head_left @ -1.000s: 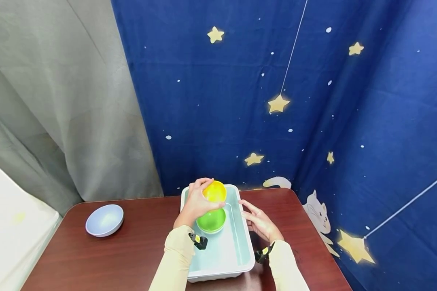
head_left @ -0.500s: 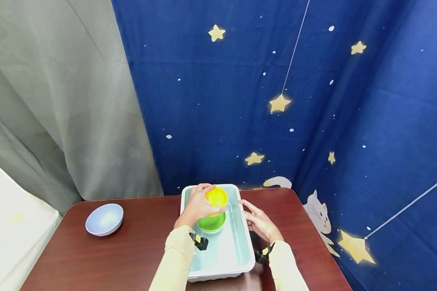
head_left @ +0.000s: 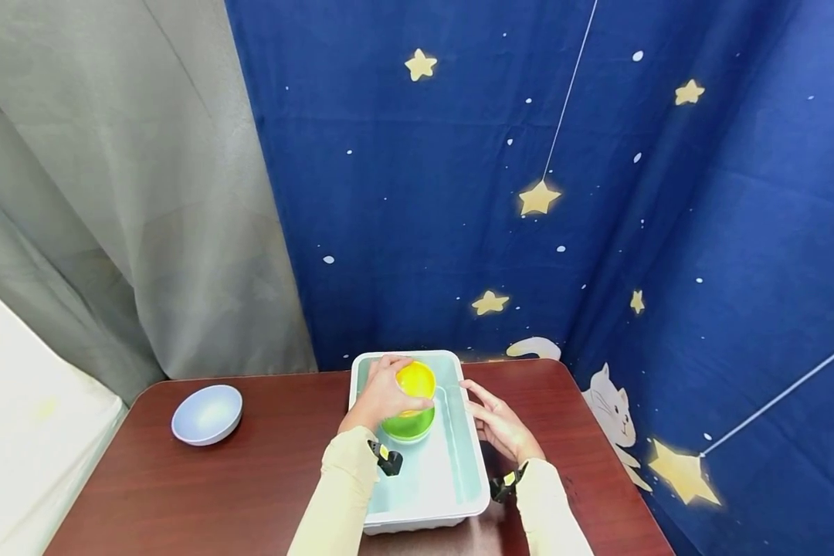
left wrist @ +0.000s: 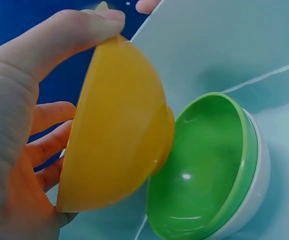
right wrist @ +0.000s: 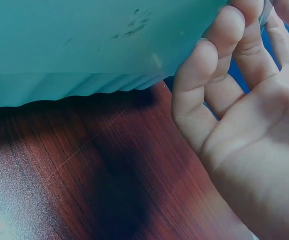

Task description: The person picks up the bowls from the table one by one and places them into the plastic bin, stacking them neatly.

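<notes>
My left hand (head_left: 381, 398) grips a yellow bowl (head_left: 417, 380) by its rim, thumb on one side and fingers on the other. In the left wrist view the bowl is tilted, its foot just over a green bowl (left wrist: 204, 165). That green bowl sits nested in a white bowl (left wrist: 262, 172) inside a pale blue-green plastic bin (head_left: 483, 479). My right hand (head_left: 496, 426) is at the bin's right side, its loosely bent fingers right at the rim. In the right wrist view the fingertips (right wrist: 197, 57) are against the bin's outer wall.
A light blue bowl (head_left: 207, 417) stands at the left of the brown wooden table (head_left: 264, 471). Behind the table hang a grey curtain (head_left: 208, 232) and a blue curtain (head_left: 445, 232) with stars.
My left hand has lowered the yellow bowl toward me, from the bin's far end to over the green bowl, covering part of it. The right hand stays at the bin's side.
</notes>
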The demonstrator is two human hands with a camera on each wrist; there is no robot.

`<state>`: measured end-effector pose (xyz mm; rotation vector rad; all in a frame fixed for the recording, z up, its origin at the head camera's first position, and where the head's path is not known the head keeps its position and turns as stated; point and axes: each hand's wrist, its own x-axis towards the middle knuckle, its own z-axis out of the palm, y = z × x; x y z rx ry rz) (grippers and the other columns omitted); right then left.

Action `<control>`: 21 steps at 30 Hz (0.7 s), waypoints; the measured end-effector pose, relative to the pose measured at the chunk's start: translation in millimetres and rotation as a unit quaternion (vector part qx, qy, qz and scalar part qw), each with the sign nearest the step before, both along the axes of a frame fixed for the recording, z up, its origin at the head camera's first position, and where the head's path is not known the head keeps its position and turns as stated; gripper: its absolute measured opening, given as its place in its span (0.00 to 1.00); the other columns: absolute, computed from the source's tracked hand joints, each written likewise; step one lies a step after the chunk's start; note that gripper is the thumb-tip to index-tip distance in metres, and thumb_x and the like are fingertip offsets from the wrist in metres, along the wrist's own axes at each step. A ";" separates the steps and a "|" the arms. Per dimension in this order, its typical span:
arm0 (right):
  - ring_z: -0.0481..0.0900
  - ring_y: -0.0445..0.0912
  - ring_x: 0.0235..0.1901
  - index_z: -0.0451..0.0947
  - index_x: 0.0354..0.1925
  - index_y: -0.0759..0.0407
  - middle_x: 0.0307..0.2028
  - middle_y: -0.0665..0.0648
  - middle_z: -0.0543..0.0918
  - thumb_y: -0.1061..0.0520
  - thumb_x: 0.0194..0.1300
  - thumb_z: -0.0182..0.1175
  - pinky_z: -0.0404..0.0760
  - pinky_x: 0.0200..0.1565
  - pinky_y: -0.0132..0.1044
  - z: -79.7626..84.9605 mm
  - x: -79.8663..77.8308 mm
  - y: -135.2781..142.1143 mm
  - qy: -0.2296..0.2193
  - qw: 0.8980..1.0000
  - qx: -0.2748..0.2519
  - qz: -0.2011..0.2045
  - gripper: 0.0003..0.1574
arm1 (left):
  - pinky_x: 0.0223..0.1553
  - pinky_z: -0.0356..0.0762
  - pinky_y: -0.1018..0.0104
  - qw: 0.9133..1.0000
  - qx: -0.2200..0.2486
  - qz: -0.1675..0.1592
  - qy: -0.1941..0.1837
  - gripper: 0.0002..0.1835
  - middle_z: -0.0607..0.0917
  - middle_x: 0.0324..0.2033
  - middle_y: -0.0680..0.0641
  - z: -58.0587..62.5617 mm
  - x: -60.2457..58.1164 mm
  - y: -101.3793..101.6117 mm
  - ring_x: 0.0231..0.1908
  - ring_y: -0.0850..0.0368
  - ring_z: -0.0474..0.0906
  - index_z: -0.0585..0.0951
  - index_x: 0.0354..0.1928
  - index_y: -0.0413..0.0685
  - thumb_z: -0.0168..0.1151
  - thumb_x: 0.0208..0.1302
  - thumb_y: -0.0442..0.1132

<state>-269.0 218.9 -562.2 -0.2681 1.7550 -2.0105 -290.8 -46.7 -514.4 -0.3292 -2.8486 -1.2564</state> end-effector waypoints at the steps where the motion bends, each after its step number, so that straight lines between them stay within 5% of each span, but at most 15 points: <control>1: 0.81 0.62 0.61 0.52 0.80 0.49 0.68 0.69 0.75 0.52 0.78 0.54 0.87 0.52 0.45 0.1 0.2 0.5 0.001 1.000 -0.001 0.000 0.39 | 0.63 0.76 0.47 1.000 -0.003 0.000 -0.004 0.50 0.72 0.67 0.48 -0.3 -0.1 0.3 0.64 0.46 0.64 0.76 0.69 0.52 0.81 0.40 0.61; 12: 0.82 0.60 0.61 0.50 0.80 0.50 0.70 0.67 0.73 0.53 0.79 0.53 0.86 0.53 0.45 -0.1 0.3 2.1 0.001 1.000 -0.003 0.000 0.40 | 0.62 0.77 0.49 0.999 -0.033 0.000 -0.041 0.52 0.71 0.67 0.47 2.6 -0.3 2.5 0.63 0.47 0.63 0.74 0.71 0.52 0.82 0.41 0.59; 21: 0.86 0.52 0.57 0.47 0.81 0.51 0.58 0.48 0.85 0.55 0.80 0.50 0.86 0.54 0.44 -1.8 0.8 1.6 0.001 0.999 -0.030 0.021 0.39 | 0.60 0.77 0.48 0.996 -0.068 0.005 -0.048 0.51 0.71 0.67 0.46 -3.1 -0.1 5.3 0.62 0.46 0.64 0.74 0.70 0.48 0.82 0.41 0.57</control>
